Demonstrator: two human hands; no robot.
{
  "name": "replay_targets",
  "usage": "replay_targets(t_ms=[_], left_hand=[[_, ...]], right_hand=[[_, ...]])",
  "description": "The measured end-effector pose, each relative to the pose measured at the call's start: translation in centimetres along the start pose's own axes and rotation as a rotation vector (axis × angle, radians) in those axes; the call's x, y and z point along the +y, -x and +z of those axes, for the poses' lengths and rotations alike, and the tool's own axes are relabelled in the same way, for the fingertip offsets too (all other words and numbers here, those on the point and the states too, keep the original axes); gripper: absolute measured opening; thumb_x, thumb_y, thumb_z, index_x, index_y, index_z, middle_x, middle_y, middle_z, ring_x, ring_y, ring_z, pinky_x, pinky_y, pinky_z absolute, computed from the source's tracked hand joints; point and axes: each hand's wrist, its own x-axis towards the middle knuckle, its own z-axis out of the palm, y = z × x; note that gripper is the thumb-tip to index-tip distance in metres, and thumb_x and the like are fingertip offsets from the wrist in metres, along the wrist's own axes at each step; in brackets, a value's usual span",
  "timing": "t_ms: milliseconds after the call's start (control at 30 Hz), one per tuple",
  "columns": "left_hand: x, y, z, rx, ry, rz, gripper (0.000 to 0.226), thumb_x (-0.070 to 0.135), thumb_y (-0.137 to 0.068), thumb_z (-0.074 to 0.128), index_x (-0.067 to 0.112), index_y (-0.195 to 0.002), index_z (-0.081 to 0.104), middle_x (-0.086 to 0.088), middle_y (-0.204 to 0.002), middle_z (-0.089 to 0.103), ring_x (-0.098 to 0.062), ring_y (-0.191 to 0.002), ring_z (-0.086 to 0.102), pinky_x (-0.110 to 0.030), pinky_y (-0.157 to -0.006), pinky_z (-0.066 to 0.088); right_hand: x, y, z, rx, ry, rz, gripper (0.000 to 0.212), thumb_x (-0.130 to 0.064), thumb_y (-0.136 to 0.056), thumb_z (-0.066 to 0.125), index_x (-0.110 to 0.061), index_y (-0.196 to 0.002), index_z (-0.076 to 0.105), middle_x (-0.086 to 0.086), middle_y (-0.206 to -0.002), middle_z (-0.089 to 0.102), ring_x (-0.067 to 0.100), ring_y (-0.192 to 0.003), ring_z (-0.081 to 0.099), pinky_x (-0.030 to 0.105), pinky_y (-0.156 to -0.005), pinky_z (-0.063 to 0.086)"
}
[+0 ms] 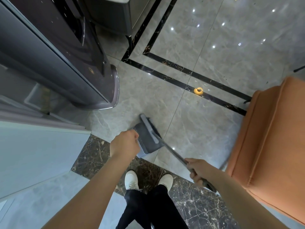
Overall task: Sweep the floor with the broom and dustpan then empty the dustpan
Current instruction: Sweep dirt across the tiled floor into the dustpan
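On the glossy grey marble floor, just ahead of the person's white shoes, a grey dustpan sits tilted with its comb-toothed edge showing, and the head of the broom lies against its far side. The left hand is curled at the near left edge of the dustpan, its grip closed round what looks like the dustpan's handle, though the handle itself is hidden under the fingers. The right hand has its grip wrapped firmly round the broom's long dark handle, which slants from the broom head down to the right and pokes out behind the fist. A small round yellow object rests farther out on a black inlay stripe of the floor, well apart from the dustpan. A dark glossy cabinet stands to the left, an orange upholstered chair to the right, near the right hand. The feet stand on a dark brown veined marble band.
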Motion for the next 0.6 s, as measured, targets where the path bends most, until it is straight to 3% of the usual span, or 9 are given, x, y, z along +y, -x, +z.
replay_targets(t_ms=[167, 267, 367, 600], left_hand=[[-0.1, 0.4, 0.0, 0.011, -0.003, 0.000, 0.022, 0.013, -0.093, 0.049, 0.027, -0.104, 0.062, 0.002, -0.098, 0.069, -0.022, -0.078, 0.069, -0.030, -0.068, 0.052], [-0.6, 0.8, -0.2, -0.007, 0.005, 0.000, 0.020, 0.018, -0.095, 0.051, 0.026, -0.109, 0.063, 0.000, -0.104, 0.068, -0.023, -0.091, 0.066, -0.028, -0.067, 0.046], [-1.6, 1.6, -0.6, -0.016, 0.061, -0.009, 0.019, 0.020, -0.095, 0.053, 0.025, -0.109, 0.064, 0.001, -0.106, 0.069, -0.021, -0.094, 0.065, -0.029, -0.068, 0.048], [-7.8, 3.2, -2.8, 0.044, 0.239, -0.165, 0.019, 0.013, -0.089, 0.059, 0.028, -0.096, 0.067, 0.009, -0.096, 0.068, -0.019, -0.078, 0.068, -0.036, -0.071, 0.058]], right_hand=[[0.7, 2.0, -1.6, -0.097, -0.302, 0.062, 0.032, -0.014, -0.102, 0.035, -0.019, -0.130, 0.050, -0.001, -0.044, 0.039, 0.003, -0.027, 0.025, 0.010, -0.024, 0.022], [0.5, 2.8, -3.0, -0.086, -0.379, 0.043, 0.033, -0.014, -0.103, 0.031, -0.021, -0.132, 0.046, -0.001, -0.042, 0.034, 0.004, -0.026, 0.023, 0.009, -0.024, 0.020], [-0.7, 2.6, -3.5, 0.022, -0.352, -0.001, 0.039, -0.015, -0.104, 0.029, -0.025, -0.139, 0.041, 0.000, -0.044, 0.032, 0.005, -0.025, 0.021, 0.008, -0.026, 0.019], [-5.4, 0.1, -1.3, 0.238, -0.242, -0.079, 0.039, -0.014, -0.103, 0.030, -0.024, -0.139, 0.043, 0.006, -0.060, 0.033, 0.007, -0.024, 0.023, 0.009, -0.028, 0.020]])
